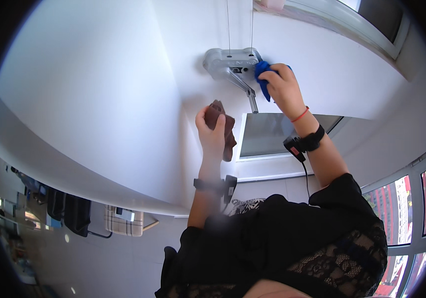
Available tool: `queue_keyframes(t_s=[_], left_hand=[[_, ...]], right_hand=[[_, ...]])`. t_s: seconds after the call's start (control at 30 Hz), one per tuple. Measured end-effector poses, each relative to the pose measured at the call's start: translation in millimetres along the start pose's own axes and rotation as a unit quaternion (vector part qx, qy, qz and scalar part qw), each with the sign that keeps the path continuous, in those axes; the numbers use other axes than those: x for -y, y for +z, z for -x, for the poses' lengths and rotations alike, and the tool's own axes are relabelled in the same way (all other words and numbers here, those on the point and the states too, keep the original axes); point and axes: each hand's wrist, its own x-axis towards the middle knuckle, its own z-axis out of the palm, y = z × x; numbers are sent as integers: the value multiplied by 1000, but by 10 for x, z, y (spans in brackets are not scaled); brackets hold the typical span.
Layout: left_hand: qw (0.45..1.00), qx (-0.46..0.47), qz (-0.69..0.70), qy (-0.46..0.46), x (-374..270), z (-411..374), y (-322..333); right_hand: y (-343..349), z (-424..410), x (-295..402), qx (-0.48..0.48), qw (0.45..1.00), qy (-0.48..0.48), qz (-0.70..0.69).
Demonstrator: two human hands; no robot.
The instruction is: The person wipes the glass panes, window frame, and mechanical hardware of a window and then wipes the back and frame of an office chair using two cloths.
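Note:
A silver metal crank winder [218, 63] is fixed to the white wall, with two thin cables [228, 29] running up from its top. Its crank handle [253, 102] points down and to the right. My right hand [281, 87] grips a bunched blue cloth [263, 74] and presses it against the winder's right end. Lower and to the left, my left hand [213, 128] holds a folded brown cloth [229, 126], apart from the winder. Part of the brown cloth hangs below my thumb.
Below the winder is a grey panel in a white frame [265, 136]. A window ledge [309, 18] crosses the upper right. Windows [391, 208] stand at the right. A plaid-covered seat [123, 221] is at lower left. A cable [306, 178] trails from my right wrist device.

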Motion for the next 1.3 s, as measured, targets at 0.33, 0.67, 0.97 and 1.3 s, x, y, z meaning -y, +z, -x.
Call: queue_keyframes(t_s=[0.33,0.67,0.97,1.3], left_hand=[[999,32,34,25,70,43,56],[922,247,199,-220,-160,797,398],[896,340,179,-225,-64,1671,672],[948,255,6,-191,13,2578,-372]], right_hand=[[-63,287,-62,96,972,146,-158],[-271,2153,690,190,849,400,-290],[-1274,3014,1419,45,745,579,-328],[-1523,3669,2399,11,691,675,-258]])
